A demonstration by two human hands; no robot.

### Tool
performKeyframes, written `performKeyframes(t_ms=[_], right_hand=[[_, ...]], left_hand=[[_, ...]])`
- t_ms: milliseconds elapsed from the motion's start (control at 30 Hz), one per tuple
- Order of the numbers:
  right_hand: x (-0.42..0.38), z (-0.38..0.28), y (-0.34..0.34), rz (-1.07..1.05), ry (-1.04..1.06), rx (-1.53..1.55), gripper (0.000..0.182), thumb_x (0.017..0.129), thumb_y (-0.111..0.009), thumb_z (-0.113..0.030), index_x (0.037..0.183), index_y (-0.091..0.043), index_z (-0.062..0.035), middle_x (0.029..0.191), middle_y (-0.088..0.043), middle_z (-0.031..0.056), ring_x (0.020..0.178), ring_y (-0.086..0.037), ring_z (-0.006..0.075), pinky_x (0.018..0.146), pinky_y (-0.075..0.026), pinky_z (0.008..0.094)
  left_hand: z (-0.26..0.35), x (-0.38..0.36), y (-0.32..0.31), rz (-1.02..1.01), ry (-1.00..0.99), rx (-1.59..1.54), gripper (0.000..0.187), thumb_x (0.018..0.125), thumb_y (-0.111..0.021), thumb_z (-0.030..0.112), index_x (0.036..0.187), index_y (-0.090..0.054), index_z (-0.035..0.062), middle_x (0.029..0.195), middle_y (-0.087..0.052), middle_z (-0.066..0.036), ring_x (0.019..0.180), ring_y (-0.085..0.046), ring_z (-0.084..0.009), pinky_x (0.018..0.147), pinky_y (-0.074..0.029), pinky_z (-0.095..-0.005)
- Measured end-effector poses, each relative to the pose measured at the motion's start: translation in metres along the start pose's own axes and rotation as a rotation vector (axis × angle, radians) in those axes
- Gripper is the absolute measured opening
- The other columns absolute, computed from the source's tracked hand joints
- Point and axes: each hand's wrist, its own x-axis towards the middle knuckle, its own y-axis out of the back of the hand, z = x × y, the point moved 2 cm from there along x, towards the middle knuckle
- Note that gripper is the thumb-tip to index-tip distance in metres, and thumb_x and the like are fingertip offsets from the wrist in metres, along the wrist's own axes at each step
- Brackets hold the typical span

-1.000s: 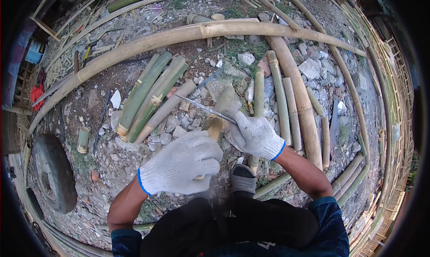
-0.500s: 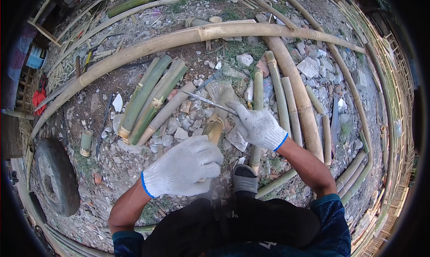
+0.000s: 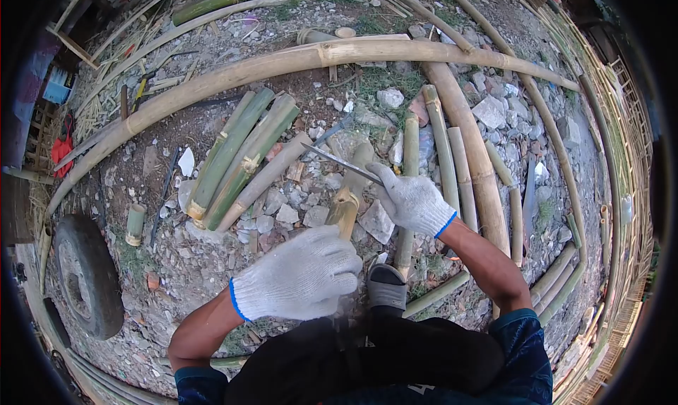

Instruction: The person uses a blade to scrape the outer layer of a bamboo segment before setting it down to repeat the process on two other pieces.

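Observation:
My left hand [image 3: 300, 274], in a white knit glove with a blue cuff, is closed around the near end of a short bamboo piece [image 3: 347, 201]. The piece stretches away from me, pale and cut open on its upper side near the glove. My right hand [image 3: 418, 201], gloved the same way, is wrapped round the handle of a long-bladed knife [image 3: 342, 162]. Its handle is hidden in the glove, and its narrow blade points left, passing over the bamboo piece in this view. Several cut bamboo lengths [image 3: 244, 161] lie left of the blade.
A long bamboo pole [image 3: 233, 73] crosses the ground ahead. More bamboo pieces [image 3: 441, 147] lie right of my right hand. An old tyre [image 3: 88, 276] rests at left. Rubble and stones [image 3: 378, 221] cover the ground around my sandalled foot [image 3: 387, 288].
The knife's tip has shifted right, and more of the blade's flat shows. My left hand has moved slightly right and down, still around the bamboo piece.

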Motion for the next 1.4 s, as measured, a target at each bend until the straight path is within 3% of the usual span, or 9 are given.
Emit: performKeyframes(t_ms=[133,233,400,600,733,833,933,1067,1400], right_hand=[[-0.013,-0.020,0.007,0.018,0.197,0.138,0.057,0.094,-0.066,-0.017,0.147,-0.047,-0.0118,0.079,-0.070,0.0169,0.064,-0.070,0.0379,0.056,-0.056,0.0494],[0.003,-0.009,-0.005,-0.145,0.008,-0.010,0.056,0.093,-0.066,-0.016,0.146,-0.049,-0.0115,0.082,-0.070,0.0168,0.067,-0.071,0.0380,0.057,-0.057,0.0488],[-0.012,-0.021,0.002,0.047,0.238,0.121,0.059,0.093,-0.065,-0.015,0.148,-0.045,-0.0084,0.072,-0.067,0.0174,0.067,-0.070,0.0383,0.058,-0.056,0.0496],[-0.003,0.032,-0.019,-0.009,-0.133,0.093,0.051,0.097,-0.059,-0.016,0.145,-0.048,-0.0046,0.075,-0.067,0.0242,0.069,-0.068,0.0451,0.064,-0.054,0.0548],[-0.023,0.053,-0.055,0.191,-0.280,0.205,0.040,0.099,-0.058,-0.019,0.136,-0.057,-0.0018,0.086,-0.070,0.0281,0.082,-0.069,0.0478,0.077,-0.054,0.0564],[-0.037,0.065,-0.074,0.237,-0.478,0.221,0.038,0.100,-0.062,-0.029,0.125,-0.064,-0.0021,0.093,-0.071,0.0275,0.089,-0.069,0.0466,0.082,-0.054,0.0544],[-0.047,0.079,-0.088,0.181,-0.659,0.191,0.052,0.096,-0.068,-0.048,0.123,-0.065,-0.0030,0.099,-0.073,0.0276,0.095,-0.071,0.0445,0.083,-0.055,0.0518],[-0.053,0.094,-0.109,0.097,-0.704,0.142,0.076,0.087,-0.074,-0.064,0.126,-0.062,0.0001,0.106,-0.073,0.0268,0.103,-0.072,0.0420,0.091,-0.055,0.0478],[-0.043,0.092,-0.113,0.097,-0.807,0.202,0.083,0.079,-0.078,-0.062,0.124,-0.057,0.0044,0.105,-0.073,0.0270,0.098,-0.073,0.0431,0.088,-0.058,0.0485]], left_hand=[[-0.002,-0.004,0.000,-0.016,0.019,0.035,0.027,0.071,-0.070,0.025,0.092,-0.061,0.0119,0.110,-0.063,-0.007,0.110,-0.060,-0.0283,0.104,-0.046,-0.0461],[-0.003,0.001,0.005,-0.076,-0.005,0.057,0.026,0.074,-0.069,0.028,0.093,-0.060,0.0119,0.111,-0.062,-0.007,0.111,-0.060,-0.0278,0.105,-0.044,-0.0465],[-0.003,-0.006,0.001,-0.009,0.019,0.051,0.025,0.079,-0.066,0.031,0.095,-0.060,0.0132,0.114,-0.062,-0.006,0.114,-0.059,-0.0268,0.110,-0.042,-0.0469],[0.010,-0.014,-0.007,-0.014,0.088,0.136,0.032,0.079,-0.069,0.026,0.108,-0.064,0.0143,0.124,-0.063,-0.007,0.125,-0.059,-0.0291,0.113,-0.042,-0.0473],[0.009,-0.045,-0.011,0.345,0.410,0.098,0.052,0.073,-0.075,0.009,0.124,-0.062,0.0090,0.125,-0.064,-0.011,0.116,-0.066,-0.0326,0.096,-0.056,-0.0447],[-0.012,-0.090,-0.036,0.773,0.958,0.087,0.041,0.087,-0.072,0.014,0.126,-0.062,0.0048,0.124,-0.065,-0.014,0.110,-0.069,-0.0283,0.088,-0.059,-0.0435],[-0.058,-0.148,-0.074,1.222,1.269,-1.000,0.036,0.100,-0.068,0.023,0.129,-0.061,0.0022,0.120,-0.068,-0.014,0.102,-0.071,-0.0229,0.080,-0.061,-0.0387],[-0.085,-0.181,-0.121,1.608,1.047,-1.325,0.039,0.103,-0.067,0.030,0.133,-0.061,0.0050,0.117,-0.070,-0.012,0.099,-0.071,-0.0214,0.079,-0.062,-0.0348],[-0.118,-0.258,-0.049,1.672,1.000,-1.070,0.055,0.103,-0.066,0.044,0.141,-0.057,0.0051,0.130,-0.067,-0.012,0.113,-0.068,-0.0259,0.089,-0.059,-0.0368]])
